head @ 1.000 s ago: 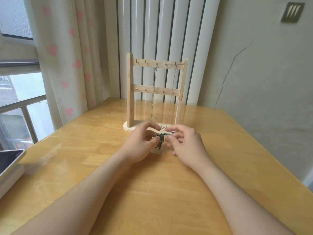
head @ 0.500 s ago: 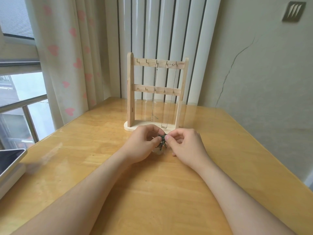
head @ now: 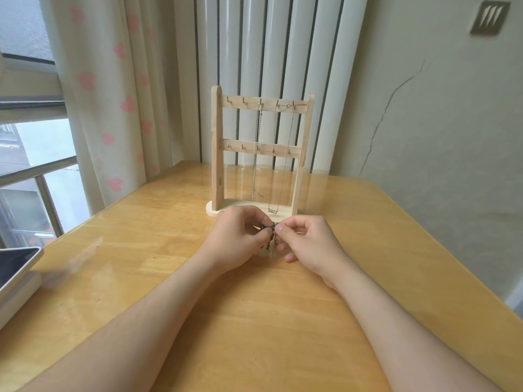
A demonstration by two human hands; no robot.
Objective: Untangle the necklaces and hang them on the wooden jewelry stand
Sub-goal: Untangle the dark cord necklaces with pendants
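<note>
A wooden jewelry stand point(head: 216, 154) with two hook rails stands at the far middle of the table. Two thin chains hang from its top rail: a silver chain point(head: 257, 154) and a finer necklace with a small plate pendant point(head: 272, 211). Just in front of the stand's base, my left hand point(head: 237, 239) and my right hand point(head: 307, 240) pinch a small dark tangled necklace point(head: 271, 236) between thumbs and fingertips. The tangle hangs between both hands just above the table, mostly hidden by my fingers.
The wooden table point(head: 254, 321) fills the lower view. A tablet on a white box point(head: 17, 267) lies at the left edge. A heart-print curtain point(head: 113, 94) and window are at left, a grey wall at right.
My hands have drawn closer together and slightly toward the stand. The dark cord stretched between them a second ago is now bunched up between my fingertips.
</note>
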